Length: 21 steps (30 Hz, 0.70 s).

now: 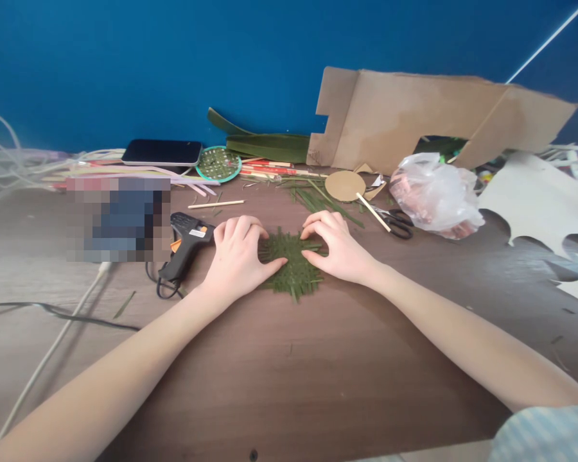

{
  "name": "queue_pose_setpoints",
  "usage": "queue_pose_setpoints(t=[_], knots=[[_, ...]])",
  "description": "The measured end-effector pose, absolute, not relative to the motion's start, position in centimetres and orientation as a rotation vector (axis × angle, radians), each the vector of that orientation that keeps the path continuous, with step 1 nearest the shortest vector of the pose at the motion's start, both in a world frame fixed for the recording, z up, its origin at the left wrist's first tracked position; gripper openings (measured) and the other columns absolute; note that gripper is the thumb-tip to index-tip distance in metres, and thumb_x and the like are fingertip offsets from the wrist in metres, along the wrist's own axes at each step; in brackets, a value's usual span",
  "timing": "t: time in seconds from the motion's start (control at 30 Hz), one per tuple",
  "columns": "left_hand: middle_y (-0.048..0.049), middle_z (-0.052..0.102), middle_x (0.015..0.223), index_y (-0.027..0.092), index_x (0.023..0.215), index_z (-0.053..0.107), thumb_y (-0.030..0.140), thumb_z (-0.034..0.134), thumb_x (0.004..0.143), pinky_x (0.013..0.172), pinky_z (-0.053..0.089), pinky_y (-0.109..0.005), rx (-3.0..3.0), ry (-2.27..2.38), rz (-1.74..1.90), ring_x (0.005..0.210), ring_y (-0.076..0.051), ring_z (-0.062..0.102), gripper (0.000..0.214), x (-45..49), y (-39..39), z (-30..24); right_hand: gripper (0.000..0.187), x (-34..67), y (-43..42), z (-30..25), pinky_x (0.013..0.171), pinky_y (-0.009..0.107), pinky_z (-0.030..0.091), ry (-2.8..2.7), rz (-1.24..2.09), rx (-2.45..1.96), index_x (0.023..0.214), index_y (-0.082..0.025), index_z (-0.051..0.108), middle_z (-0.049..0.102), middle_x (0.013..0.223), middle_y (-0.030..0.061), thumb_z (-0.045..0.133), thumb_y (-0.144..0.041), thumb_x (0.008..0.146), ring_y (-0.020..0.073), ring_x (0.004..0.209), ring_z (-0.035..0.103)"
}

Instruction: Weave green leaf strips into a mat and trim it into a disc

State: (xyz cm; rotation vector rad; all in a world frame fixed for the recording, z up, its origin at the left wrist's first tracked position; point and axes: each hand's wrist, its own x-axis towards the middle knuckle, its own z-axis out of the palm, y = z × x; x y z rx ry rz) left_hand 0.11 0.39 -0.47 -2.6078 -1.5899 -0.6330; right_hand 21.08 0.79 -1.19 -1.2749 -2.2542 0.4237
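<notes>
A small mat woven from green leaf strips [295, 268] lies flat on the brown table, its strip ends sticking out unevenly all round. On its left edge my left hand [238, 253] grips it, the thumb on top of the weave and the curved fingers at the upper left edge. My right hand [340, 250] holds the opposite edge, thumb and bent fingertips on the strips at the right. Both palms face inward, and the centre of the weave shows between the two thumbs. Some fingertips are hard to make out against the leaves.
Left of my hands lie a black glue gun [185, 244] and a cable [72, 314]. Behind are a green-rimmed woven disc [219, 164], a phone [162, 153] and loose leaf strips [313, 199]. A cardboard disc [345, 185], scissors [399, 224], a plastic bag [438, 196] and cardboard [404, 115] stand right.
</notes>
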Motion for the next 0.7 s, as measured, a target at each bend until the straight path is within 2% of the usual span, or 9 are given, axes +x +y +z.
queue_pose_setpoints(t=[0.37,0.7], knots=[[-0.0089,0.056,0.098,0.019,0.084,0.053,0.044,0.069,0.069,0.087,0.034,-0.045,-2.595,-1.581,-0.611,0.097,-0.029,0.048,0.033,0.11,0.35,-0.45,0.012,21.05,0.83,-1.10,0.090,0.043,0.035,-2.257,0.433,-1.273,0.083,-0.022,0.049,0.051,0.107,0.0074,0.058,-0.021,0.076,0.0247,0.101,0.043],[-0.0131,0.051,0.108,0.017,0.095,0.050,0.039,0.065,0.074,0.088,0.033,-0.044,-2.621,-1.480,-0.630,0.103,-0.030,0.045,0.034,0.05,0.21,-0.61,0.016,21.04,0.68,-1.08,0.087,0.042,0.036,-2.263,0.411,-1.280,0.089,-0.021,0.046,0.051,0.111,0.0089,0.056,-0.020,0.076,0.0256,0.103,0.043]])
